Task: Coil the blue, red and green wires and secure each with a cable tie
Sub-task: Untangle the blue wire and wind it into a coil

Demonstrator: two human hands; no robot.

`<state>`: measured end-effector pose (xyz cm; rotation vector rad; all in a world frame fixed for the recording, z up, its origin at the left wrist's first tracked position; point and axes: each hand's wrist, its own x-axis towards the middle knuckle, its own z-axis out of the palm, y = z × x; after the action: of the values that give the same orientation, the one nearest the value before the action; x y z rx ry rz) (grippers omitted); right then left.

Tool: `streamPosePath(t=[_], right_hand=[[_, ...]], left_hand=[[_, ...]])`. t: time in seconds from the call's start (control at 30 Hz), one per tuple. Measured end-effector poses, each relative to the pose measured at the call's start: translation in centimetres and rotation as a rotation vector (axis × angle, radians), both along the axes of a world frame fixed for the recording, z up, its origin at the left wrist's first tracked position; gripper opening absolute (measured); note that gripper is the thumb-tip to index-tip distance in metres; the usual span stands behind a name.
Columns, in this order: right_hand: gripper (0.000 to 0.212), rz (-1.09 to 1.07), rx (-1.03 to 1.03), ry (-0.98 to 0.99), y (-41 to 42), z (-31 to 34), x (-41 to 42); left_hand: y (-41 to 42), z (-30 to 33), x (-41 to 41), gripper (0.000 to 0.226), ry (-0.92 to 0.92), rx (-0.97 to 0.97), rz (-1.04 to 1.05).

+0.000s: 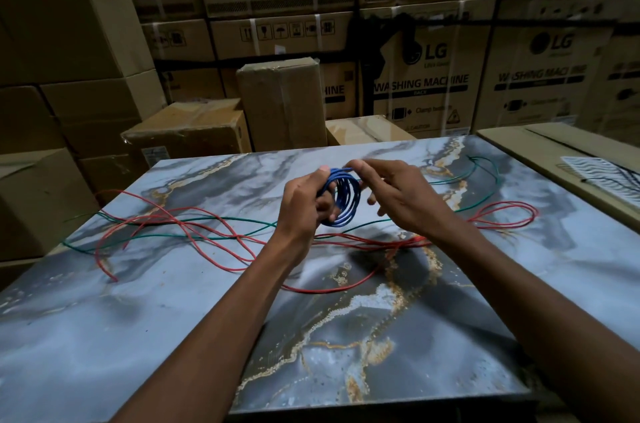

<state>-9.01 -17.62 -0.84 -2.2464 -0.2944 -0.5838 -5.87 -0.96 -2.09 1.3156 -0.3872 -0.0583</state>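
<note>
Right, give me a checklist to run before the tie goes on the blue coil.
1. Blue wire wound into loops: ok, several turns sit together in a coil.
2. Coil held firmly: ok, left hand grips its left side, lifted off the table.
3. Loose end controlled: cannot tell, right hand pinches at the coil's top, but the end itself is not clear.
4. Cable tie within reach: not ok, none visible on the table.
5. Red wire and green wire clear of the coil: ok, both lie uncoiled on the table below it.
</note>
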Motion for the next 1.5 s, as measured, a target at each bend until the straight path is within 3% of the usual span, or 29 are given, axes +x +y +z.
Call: streamPosePath(t=[0.27,0.5,0.63,0.83,1.03,1.3,1.5], right_hand=[[0.042,0.067,-0.076,-0.024,1.0,-0.2,-0.3],[0.052,0.09,0.065,-0.033,2.8,-1.7,-0.3],[0.047,0.152,0.18,0.034,3.2,-2.2,-0.1],[0.037,0.074,0.119,-0.02,4.1,-2.9,0.3],[0.039,-0.106,-0.009,-0.226,4.7,-2.6,0.8],[0.036,-0.135,-0.011,-0.229,4.7,-2.5,1.1],[0.039,-0.146,-0.131,-0.271,3.1,-1.1,0.7]], left_hand=[[0.6,0.6,0.0,0.036,0.128,-0.168,-0.092],[0.7,0.6,0.2,0.037,0.163,-0.236,-0.143],[0.9,0.5,0.3,0.039,0.18,-0.22,-0.117],[0.3,0.1,0.0,0.044,0.204,-0.169,-0.075],[-0.4,0.9,-0.3,0.044,0.182,-0.161,-0.063],[-0.9,1.2,-0.4,0.042,0.231,-0.197,0.011],[-2.2,1.9,-1.2,0.033,0.106,-0.126,0.104]])
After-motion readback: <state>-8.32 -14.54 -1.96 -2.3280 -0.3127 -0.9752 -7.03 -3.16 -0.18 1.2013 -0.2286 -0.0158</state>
